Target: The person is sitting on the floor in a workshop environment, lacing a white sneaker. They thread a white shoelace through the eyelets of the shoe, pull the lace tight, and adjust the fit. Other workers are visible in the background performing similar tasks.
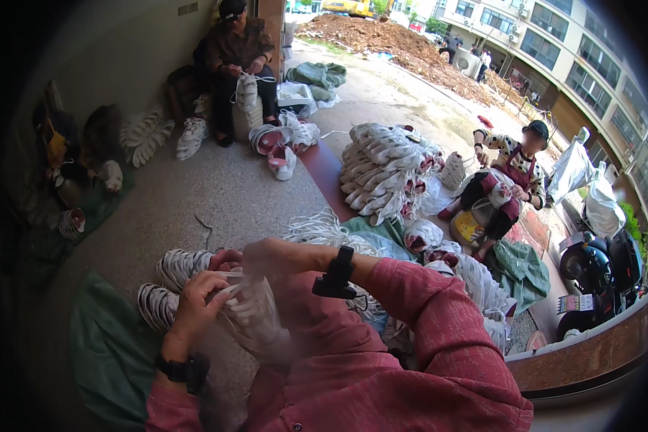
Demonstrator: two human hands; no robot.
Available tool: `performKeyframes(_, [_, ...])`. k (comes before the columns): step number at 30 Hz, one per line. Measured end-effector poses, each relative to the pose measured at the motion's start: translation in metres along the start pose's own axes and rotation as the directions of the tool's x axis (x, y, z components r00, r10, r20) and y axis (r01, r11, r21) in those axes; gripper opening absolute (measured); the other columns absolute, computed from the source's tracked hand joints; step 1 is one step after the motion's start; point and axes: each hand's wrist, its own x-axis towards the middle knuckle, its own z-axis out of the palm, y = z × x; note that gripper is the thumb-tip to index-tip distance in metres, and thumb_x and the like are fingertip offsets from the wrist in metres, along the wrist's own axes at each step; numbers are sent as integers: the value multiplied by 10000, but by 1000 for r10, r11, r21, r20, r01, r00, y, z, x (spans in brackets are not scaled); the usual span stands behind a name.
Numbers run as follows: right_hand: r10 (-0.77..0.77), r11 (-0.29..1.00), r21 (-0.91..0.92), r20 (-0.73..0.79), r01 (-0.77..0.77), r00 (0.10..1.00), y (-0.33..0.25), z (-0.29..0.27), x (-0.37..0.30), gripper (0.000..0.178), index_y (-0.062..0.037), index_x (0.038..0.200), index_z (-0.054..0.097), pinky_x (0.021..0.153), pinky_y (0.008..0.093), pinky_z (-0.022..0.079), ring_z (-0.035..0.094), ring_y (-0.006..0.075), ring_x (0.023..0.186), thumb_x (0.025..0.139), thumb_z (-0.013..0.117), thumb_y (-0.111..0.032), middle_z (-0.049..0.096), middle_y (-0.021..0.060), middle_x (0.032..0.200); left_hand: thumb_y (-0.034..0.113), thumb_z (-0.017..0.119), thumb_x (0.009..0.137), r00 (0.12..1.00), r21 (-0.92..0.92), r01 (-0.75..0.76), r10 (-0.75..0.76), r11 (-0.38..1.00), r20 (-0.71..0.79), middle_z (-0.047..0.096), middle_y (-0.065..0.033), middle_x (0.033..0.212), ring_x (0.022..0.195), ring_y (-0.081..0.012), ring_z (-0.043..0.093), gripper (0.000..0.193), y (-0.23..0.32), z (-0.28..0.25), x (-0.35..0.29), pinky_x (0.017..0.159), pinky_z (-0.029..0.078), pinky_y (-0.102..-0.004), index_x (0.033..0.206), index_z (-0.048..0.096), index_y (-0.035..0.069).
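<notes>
A white shoe (261,320) rests at my lap, its front crossed by rows of flat white lace; part of it is blurred. My left hand (200,302) is beside the shoe, thumb and fingers pinching a white shoelace (232,274). Over the shoe's upper end is my right hand (268,257), its fingers smeared and partly hidden, so what they grip does not show. Just beyond my left hand, two laced white shoes (182,268) (157,305) lie on the floor. A bundle of loose white laces (329,229) lies past my right forearm.
A tall heap of white shoes (381,169) stands ahead. One co-worker (239,54) sits at the back wall, another (515,169) at the right, both handling shoes. Green cloth (104,353) lies at my left. A parked scooter (601,270) is at the far right.
</notes>
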Motion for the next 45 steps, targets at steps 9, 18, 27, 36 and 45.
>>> performKeyframes(9, [109, 993, -27, -194, -116, 975, -32, 10, -15, 305, -48, 1078, 663, 796, 312, 539, 650, 186, 935, 801, 789, -74, 568, 91, 1067, 106, 685, 885, 993, -265, 116, -106, 957, 52, 652, -76, 1072, 1078, -203, 595, 106, -19, -2, -2, 973, 437, -334, 894, 630, 16])
performKeyframes(18, [288, 869, 472, -246, -145, 926, -18, 27, -33, 152, -19, 1045, 674, 972, 283, 508, 638, 117, 1058, 901, 691, 28, 697, 23, 1063, 210, 630, 987, 965, -463, 264, -231, 846, 128, 626, -39, 1089, 965, -110, 566, 194, -21, 0, -1, 903, 452, -283, 939, 633, 23])
performKeyframes(27, [329, 822, 555, -283, -126, 901, -18, 36, -27, 187, -24, 1073, 623, 928, 273, 516, 637, 97, 1006, 907, 708, -16, 686, 18, 1025, 303, 619, 1004, 953, -466, 303, -270, 832, 138, 623, -19, 1010, 895, -90, 557, 295, -21, -5, -2, 845, 446, -260, 925, 652, 20])
performKeyframes(36, [497, 825, 518, -478, -224, 725, -31, 62, -28, 151, 13, 1022, 687, 807, 255, 518, 620, 78, 869, 921, 713, -97, 691, 20, 926, 332, 620, 1002, 953, -456, 301, -280, 837, 114, 633, -36, 1053, 928, -105, 568, 326, -20, -5, -5, 874, 446, -271, 929, 668, 19])
performKeyframes(45, [486, 798, 520, -258, -304, 835, -31, 40, -28, 264, -28, 1095, 688, 813, 249, 492, 594, 87, 855, 1006, 626, -269, 661, 1, 935, 326, 620, 1004, 949, -484, 311, -291, 818, 118, 626, -25, 1041, 904, -98, 565, 325, -19, -5, -6, 860, 449, -264, 991, 694, 10])
